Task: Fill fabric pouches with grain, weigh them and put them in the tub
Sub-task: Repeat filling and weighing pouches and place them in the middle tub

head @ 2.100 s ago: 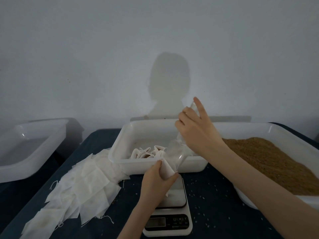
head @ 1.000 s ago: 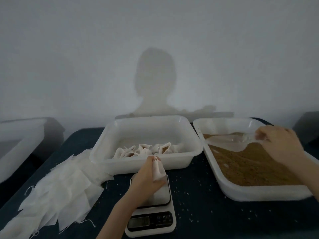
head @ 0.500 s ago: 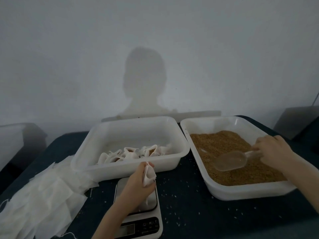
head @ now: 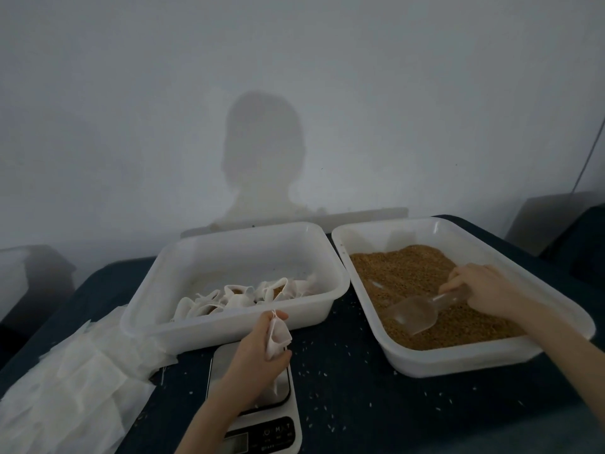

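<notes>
My left hand [head: 253, 358] grips a white fabric pouch [head: 278, 335] upright over the small scale [head: 262, 421]. My right hand [head: 481, 286] holds the handle of a clear plastic scoop [head: 414, 314], whose bowl lies low on the brown grain [head: 412, 273] in the right white tub [head: 458, 358]. The middle white tub [head: 229, 326] holds several filled pouches [head: 242, 296] along its front wall.
A heap of flat white pouches [head: 75, 385] spreads over the dark table at the left. Loose grains [head: 327, 375] dot the tabletop around the scale. Another tub's edge [head: 13, 276] shows at far left. A pale wall stands close behind the tubs.
My right hand carried the scoop from the pouch over to the grain tub and lowered it onto the grain. My left hand kept its hold on the pouch over the scale.
</notes>
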`<state>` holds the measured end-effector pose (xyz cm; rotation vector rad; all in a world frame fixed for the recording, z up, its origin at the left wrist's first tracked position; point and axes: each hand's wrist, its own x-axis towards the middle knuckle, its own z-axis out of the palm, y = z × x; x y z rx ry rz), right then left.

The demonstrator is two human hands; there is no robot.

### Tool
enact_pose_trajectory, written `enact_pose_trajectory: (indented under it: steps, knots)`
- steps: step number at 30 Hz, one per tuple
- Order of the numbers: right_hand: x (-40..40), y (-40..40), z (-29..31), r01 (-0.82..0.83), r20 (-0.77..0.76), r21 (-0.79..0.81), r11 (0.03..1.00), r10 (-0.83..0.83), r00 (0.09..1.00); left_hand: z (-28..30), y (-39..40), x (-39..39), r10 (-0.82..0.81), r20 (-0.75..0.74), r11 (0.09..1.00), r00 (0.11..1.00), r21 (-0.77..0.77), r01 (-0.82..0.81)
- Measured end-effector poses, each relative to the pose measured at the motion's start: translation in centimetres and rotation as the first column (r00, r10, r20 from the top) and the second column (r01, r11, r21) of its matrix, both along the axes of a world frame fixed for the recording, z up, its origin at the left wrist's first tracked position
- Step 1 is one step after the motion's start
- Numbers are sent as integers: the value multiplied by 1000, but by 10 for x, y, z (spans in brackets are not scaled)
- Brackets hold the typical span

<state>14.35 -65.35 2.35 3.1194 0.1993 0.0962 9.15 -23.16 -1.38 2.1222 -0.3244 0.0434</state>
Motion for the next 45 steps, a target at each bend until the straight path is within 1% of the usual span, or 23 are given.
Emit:
enact_pose_trajectory:
  steps: [5,9,14,17,21,24,30,35,39,42,45]
  knots:
    - [-3,0,1,23,29,165,986,-28,999,3,0,-1,-3,12,1000,1000,9,3]
    - [-5,3,3,62,37,360,931,-81,996,4,-1,-3,-6,19,999,1000,38,6]
    - [-6,-1,0,96,-2,458,883,-107,994,4,-1,-4,-2,10,999,1000,52,2]
    - [-5,-2,-2,125,6,544,830,-153,988,5,-1,-4,-1,9,999,1000,52,0]
    - [-3,-2,0,162,-29,631,759,-186,982,6,-2,-5,-8,-5,998,1000,56,8]
    - [-4,0,2,173,-53,656,735,-183,982,5,-2,-5,-8,-12,999,1000,53,9]
    - [-9,6,5,212,-106,657,723,-190,976,4,-2,-5,-9,-14,998,1000,59,10]
    - [-16,11,10,192,-150,655,731,-124,981,2,-2,-4,-2,-14,996,1000,87,3]
    - [-18,13,11,171,-155,624,762,-93,984,4,-4,-4,1,-10,995,1000,97,0]
    - [-21,15,13,170,-137,649,742,-106,985,4,-4,-4,2,14,996,1000,92,-3]
    - [-25,15,16,174,-127,669,722,-120,985,3,-3,-3,-3,4,997,1000,78,3]
